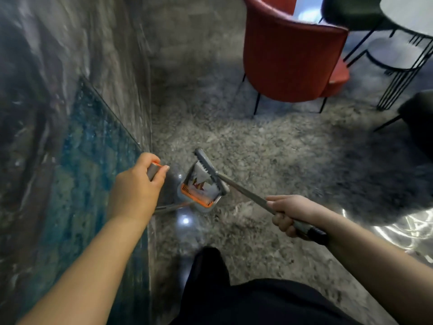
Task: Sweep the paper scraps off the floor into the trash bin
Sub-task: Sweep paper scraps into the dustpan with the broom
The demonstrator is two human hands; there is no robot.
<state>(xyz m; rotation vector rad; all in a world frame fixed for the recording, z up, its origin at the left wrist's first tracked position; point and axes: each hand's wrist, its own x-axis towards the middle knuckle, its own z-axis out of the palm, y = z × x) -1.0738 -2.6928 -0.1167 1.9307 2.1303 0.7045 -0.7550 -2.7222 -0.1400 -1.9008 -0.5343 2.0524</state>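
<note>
Down on the grey speckled floor (pixel 269 148), close to the foot of the dark marbled wall (pixel 112 66), a grey dustpan (pixel 199 191) with an orange toothed rim is seen, tilted with its mouth turned up toward the camera. Pale paper scraps (pixel 203 181), white with a few reddish marks, are held inside the pan; their exact number cannot be told through the blur. The grey broom head (pixel 208 171) is laid across the far edge of the pan, touching it, and its metal handle runs back to the right hand (pixel 288 214), whose grip is closed round the shaft just above a dark end piece. The left hand (pixel 140 181) is curled round the grey, orange-ringed top of the dustpan's upright handle (pixel 153 171), the thumb stretched over it. A teal patterned panel (pixel 93 148) is set low along the wall. Beyond the pan, well apart from it, a red upholstered chair (pixel 290 59) on thin black legs is stood on the floor, beside a round white table (pixel 410 15) with a black wire frame. No brand, label or readable writing can be made out on any item.
</note>
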